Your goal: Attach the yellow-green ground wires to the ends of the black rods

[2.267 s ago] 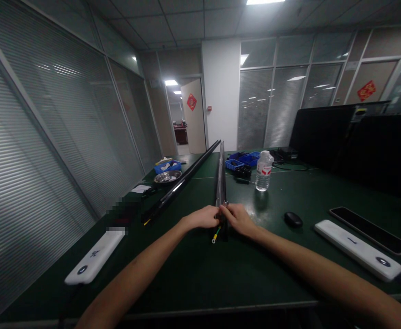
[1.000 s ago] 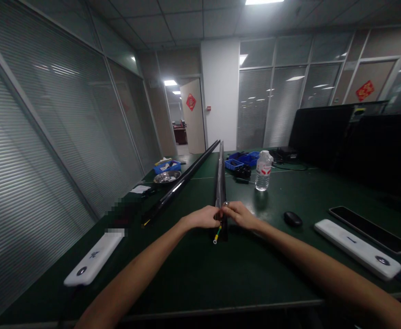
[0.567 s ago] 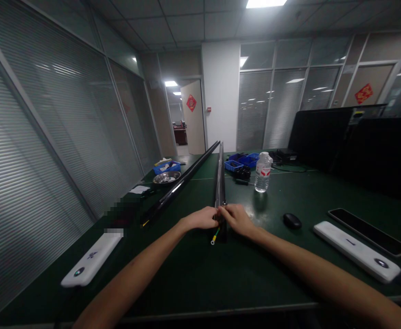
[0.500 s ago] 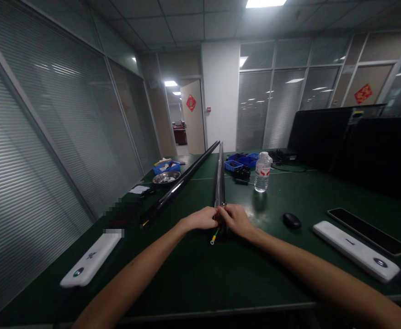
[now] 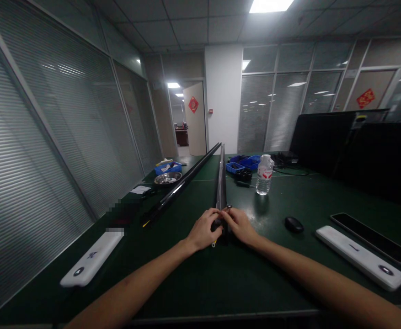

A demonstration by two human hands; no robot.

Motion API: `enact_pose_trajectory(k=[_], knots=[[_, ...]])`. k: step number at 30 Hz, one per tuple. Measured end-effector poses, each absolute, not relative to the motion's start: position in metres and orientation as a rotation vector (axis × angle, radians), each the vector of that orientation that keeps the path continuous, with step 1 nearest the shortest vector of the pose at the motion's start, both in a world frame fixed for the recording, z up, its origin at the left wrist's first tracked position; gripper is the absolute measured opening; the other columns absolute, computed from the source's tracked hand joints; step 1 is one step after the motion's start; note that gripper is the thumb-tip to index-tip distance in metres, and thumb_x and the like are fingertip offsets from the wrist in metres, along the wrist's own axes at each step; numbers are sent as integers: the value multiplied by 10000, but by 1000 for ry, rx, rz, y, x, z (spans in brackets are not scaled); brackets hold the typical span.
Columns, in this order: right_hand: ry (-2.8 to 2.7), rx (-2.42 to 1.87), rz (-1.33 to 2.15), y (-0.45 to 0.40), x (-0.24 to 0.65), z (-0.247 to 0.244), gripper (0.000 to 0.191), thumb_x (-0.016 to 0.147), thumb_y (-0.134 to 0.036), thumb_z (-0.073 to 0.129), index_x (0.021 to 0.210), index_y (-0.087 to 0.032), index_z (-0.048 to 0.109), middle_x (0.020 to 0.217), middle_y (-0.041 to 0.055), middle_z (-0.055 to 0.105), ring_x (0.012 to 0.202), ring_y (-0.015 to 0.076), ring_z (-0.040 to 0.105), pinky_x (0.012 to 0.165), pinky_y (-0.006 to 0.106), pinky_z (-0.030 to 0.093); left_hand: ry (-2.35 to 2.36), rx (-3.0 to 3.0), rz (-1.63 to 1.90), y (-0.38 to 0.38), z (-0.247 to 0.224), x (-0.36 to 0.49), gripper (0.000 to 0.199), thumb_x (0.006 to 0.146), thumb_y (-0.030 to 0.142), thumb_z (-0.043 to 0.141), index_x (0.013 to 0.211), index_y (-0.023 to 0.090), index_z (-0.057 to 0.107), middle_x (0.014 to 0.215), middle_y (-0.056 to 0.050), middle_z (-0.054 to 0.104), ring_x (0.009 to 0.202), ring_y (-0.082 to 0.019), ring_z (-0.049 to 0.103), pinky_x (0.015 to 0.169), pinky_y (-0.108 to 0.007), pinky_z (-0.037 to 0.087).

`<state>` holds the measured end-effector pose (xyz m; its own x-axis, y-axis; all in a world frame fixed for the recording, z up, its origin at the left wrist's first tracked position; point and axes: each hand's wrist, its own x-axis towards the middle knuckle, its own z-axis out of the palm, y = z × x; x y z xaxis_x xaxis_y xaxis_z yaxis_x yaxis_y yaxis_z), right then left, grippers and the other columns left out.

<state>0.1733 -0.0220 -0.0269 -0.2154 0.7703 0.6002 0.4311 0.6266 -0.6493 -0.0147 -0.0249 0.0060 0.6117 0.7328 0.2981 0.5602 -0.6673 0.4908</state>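
Observation:
A long dark bar with a greyish sheen on top runs away from me across the green table. My left hand is closed round the left side of its near end, thumb and fingers curled. On the right side, my right hand grips the same end, its fingertips meeting those of the left. A small ring terminal pokes out below my left thumb; its wire is mostly covered. What lies between the fingertips is hidden. A second long black bar lies slantwise to the left.
At the far left are a metal bowl and a blue basket. Several blue bins sit at the back. To the right stand a water bottle, a black mouse, a white device and dark monitors.
My left hand has turned and come lower round the bar's end, now covering most of the wire with the ring terminal. The right hand stays at the end. The view has shifted slightly.

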Motion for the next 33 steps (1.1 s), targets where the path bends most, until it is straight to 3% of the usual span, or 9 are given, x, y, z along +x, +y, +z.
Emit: enact_pose_trajectory(k=[8,13,22,28,33], knots=[[-1899,-876,361,-32,171,-22,221,1022,-297,459,968,-191,646,916,58,654,807,174,621,773,290,477,1220,2520,639,-37,2,-9,453,853,258,557,1299,193,512,1285,-110,563,1198,-275,495,1034,-386,403],[-1936,-858,379,-33,172,-22,186,1013,-270,454,1042,-195,622,968,61,678,803,176,632,761,290,478,1306,2430,645,-39,-1,-7,679,833,242,584,1464,234,332,1282,-116,541,1153,-270,527,1031,-392,396],[-1901,-920,364,-32,169,-24,232,1022,-290,434,1014,-170,632,823,36,665,699,155,619,675,259,466,1320,2407,666,-38,-4,-5,649,831,219,566,1448,270,370,1228,-99,546,1118,-260,553,1003,-371,423],[-1822,-890,384,-32,170,-25,245,1028,-334,437,1041,-190,636,872,41,680,759,172,637,724,280,487,1318,2431,662,-39,-4,-6,600,843,240,559,1423,242,404,1237,-107,542,1133,-263,548,1024,-375,421],[-1863,-864,438,-25,175,-25,282,1035,-364,439,941,-183,634,852,38,665,766,171,622,743,284,477,1302,2450,677,-39,-4,-7,564,866,270,556,1414,245,422,1242,-104,546,1149,-260,543,1028,-385,427]])
